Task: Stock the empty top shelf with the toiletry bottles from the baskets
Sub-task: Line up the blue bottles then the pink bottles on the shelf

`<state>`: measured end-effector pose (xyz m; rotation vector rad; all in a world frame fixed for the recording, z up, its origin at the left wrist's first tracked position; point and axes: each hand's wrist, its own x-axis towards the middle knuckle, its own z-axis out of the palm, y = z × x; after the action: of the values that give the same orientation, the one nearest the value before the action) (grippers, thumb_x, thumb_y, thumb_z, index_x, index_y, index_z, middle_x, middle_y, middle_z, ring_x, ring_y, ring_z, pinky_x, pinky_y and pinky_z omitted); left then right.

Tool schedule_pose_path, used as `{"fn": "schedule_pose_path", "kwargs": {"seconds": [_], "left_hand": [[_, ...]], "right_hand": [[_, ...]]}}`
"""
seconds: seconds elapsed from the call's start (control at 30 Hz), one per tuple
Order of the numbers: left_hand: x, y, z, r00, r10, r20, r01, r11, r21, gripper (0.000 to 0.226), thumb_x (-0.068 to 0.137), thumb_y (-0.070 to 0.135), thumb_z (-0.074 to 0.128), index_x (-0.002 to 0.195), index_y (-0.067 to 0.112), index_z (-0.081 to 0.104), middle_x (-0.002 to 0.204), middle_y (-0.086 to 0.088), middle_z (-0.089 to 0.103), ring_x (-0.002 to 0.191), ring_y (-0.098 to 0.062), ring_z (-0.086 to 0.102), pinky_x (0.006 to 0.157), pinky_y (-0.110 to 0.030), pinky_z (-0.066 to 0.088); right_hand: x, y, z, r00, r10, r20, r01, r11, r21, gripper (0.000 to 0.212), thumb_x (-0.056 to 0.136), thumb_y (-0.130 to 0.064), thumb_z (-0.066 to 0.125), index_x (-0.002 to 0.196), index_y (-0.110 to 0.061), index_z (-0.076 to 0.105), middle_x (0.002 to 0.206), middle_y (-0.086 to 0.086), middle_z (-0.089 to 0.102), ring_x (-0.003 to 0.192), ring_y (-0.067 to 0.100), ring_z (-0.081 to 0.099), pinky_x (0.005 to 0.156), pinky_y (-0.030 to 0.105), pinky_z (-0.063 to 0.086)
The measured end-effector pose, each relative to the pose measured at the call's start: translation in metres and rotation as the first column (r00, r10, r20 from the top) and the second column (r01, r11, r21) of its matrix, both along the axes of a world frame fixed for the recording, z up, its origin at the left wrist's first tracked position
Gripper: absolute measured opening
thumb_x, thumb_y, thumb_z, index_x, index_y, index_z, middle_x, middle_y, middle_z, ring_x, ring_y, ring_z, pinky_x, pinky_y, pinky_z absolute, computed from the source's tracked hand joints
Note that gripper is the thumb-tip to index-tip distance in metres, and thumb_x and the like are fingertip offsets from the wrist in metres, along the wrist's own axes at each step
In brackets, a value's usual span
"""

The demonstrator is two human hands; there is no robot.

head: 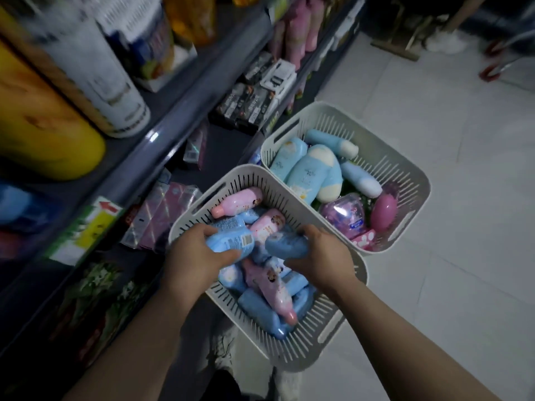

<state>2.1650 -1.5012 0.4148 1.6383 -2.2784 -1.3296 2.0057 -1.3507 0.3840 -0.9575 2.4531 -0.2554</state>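
Gripping a blue bottle with the left hand, fingers closed around its body, barcode label facing up. Grasping another blue bottle with the right hand, fingers curled over it from the right side. Holding both bottles just above the pile inside the near basket, so probably doing the picking step, at the start of one trip to the shelf. Lying under the hands, more blue bottles and pink bottles, packed close and crossing each other. Standing right behind, touching the near one, the far basket, holding larger pale blue bottles and some pink and purple items, hard to identify. Running along the left, shelves already full of goods; not showing the empty top shelf here, likely above the view. Calling next for lifting both bottles clear of the pile without dragging neighbours, then rising and turning left and upward to place them.
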Motion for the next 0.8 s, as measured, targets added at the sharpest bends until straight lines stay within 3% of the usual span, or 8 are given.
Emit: {"fn": "schedule_pose_path", "kwargs": {"seconds": [0.1,0.2,0.37,0.47,0.6,0.7,0.8], "left_hand": [[0.017,0.007,0.053,0.996,0.059,-0.072,-0.064,0.995,-0.070,0.039,0.063,0.021,0.087,0.095,0.017,0.065,0.081,0.011,0.063,0.069,-0.011,0.062,0.062,-0.029,0.051],[0.036,0.015,0.109,0.982,0.111,-0.151,-0.131,0.983,-0.132,0.043,0.062,0.018,0.089,0.100,0.014,0.068,0.085,0.004,0.065,0.070,-0.010,0.059,0.060,-0.022,0.045],[0.073,0.032,0.207,0.942,0.196,-0.273,-0.258,0.943,-0.212,0.050,0.059,0.023,0.090,0.098,0.020,0.059,0.088,0.010,0.058,0.074,0.002,0.053,0.058,-0.019,0.040],[0.103,0.041,0.259,0.915,0.242,-0.322,-0.338,0.896,-0.288,0.052,0.055,0.028,0.092,0.092,0.021,0.056,0.089,0.009,0.058,0.077,-0.004,0.055,0.057,-0.019,0.039],[0.149,0.054,0.326,0.869,0.290,-0.401,-0.443,0.816,-0.371,0.061,0.050,0.030,0.093,0.095,0.023,0.054,0.092,0.010,0.060,0.079,-0.008,0.059,0.061,-0.024,0.045],[0.187,0.067,0.373,0.820,0.309,-0.481,-0.517,0.760,-0.394,0.064,0.052,0.025,0.093,0.101,0.024,0.051,0.091,0.015,0.062,0.065,0.004,0.058,0.050,-0.012,0.040],[0.227,0.076,0.405,0.779,0.331,-0.532,-0.585,0.689,-0.428,0.067,0.051,0.028,0.093,0.103,0.028,0.050,0.095,0.016,0.060,0.075,0.003,0.056,0.056,-0.013,0.038]], "right_hand": [[0.000,-0.003,0.066,0.999,0.042,-0.007,-0.042,0.990,-0.132,0.058,0.064,-0.051,0.076,0.115,-0.028,0.058,0.107,-0.004,0.065,0.095,0.020,0.062,0.068,0.027,0.042],[0.004,-0.005,0.129,0.993,0.116,0.005,-0.111,0.957,-0.268,0.058,0.063,-0.045,0.079,0.114,-0.028,0.058,0.108,-0.004,0.065,0.097,0.018,0.061,0.077,0.030,0.047],[0.025,-0.012,0.232,0.962,0.258,-0.093,-0.272,0.851,-0.450,0.053,0.061,-0.037,0.083,0.107,-0.025,0.060,0.101,-0.005,0.063,0.091,0.017,0.059,0.074,0.030,0.046],[0.049,-0.016,0.292,0.936,0.319,-0.150,-0.350,0.791,-0.501,0.056,0.060,-0.037,0.082,0.109,-0.027,0.058,0.103,-0.008,0.062,0.091,0.015,0.058,0.073,0.029,0.046],[0.089,-0.021,0.365,0.906,0.402,-0.130,-0.389,0.670,-0.632,0.070,0.062,-0.027,0.082,0.121,-0.035,0.046,0.112,-0.013,0.060,0.096,0.012,0.058,0.078,0.031,0.051],[0.123,-0.025,0.411,0.860,0.501,-0.099,-0.410,0.561,-0.719,0.076,0.064,-0.016,0.079,0.124,-0.042,0.040,0.109,-0.016,0.059,0.093,0.011,0.060,0.074,0.032,0.053],[0.155,-0.031,0.445,0.810,0.581,-0.084,-0.424,0.481,-0.767,0.079,0.065,-0.011,0.077,0.125,-0.044,0.038,0.107,-0.018,0.058,0.088,0.007,0.060,0.073,0.033,0.055]]}}
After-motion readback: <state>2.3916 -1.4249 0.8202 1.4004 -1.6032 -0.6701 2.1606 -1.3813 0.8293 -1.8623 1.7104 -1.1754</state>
